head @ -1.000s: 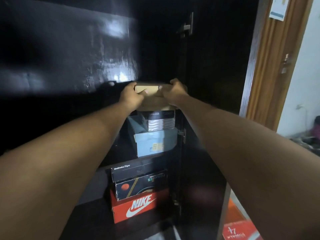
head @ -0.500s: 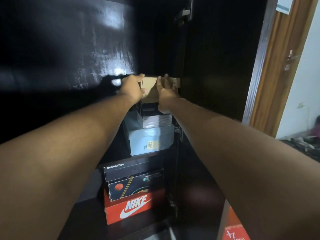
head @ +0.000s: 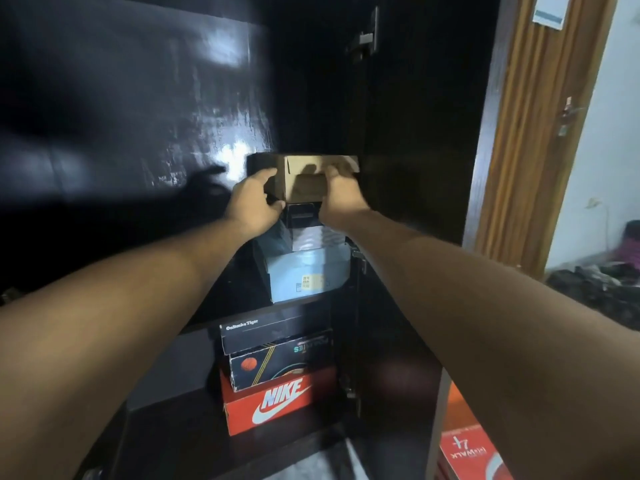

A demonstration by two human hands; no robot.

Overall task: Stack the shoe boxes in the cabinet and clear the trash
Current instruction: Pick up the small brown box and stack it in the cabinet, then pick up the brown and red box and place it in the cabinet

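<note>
My left hand (head: 254, 206) and right hand (head: 341, 197) clamp the brown box (head: 306, 173). I should slide it in level, square over the stack (head: 311, 268) beneath.

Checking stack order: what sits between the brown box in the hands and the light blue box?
Head view: a black box, then a grey striped box beneath it, separate the brown box from the light blue box.
</note>
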